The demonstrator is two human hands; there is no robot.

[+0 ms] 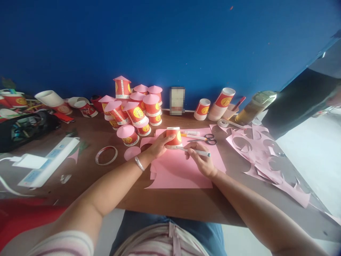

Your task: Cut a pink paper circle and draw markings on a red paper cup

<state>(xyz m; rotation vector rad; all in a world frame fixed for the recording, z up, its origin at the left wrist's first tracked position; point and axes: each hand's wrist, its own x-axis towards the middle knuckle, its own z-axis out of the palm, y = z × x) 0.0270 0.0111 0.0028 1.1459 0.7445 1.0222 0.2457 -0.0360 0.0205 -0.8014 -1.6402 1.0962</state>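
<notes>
My left hand [159,145] grips an upside-down red paper cup [174,137] and presses it on a pink paper sheet [183,170] on the wooden table [170,202]. A bracelet is on that wrist. My right hand [201,160] pinches a white pen [195,152] whose tip touches the paper at the cup's rim. Both hands are closed round what they hold.
A heap of red cups with pink cone lids [134,108] stands behind. Scissors [209,138] and a glue stick [190,133] lie past the cup. Tape rolls [106,155], a power strip [48,161], pink offcuts [261,153], stacked cups [222,103] and a bottle [255,105] surround the sheet.
</notes>
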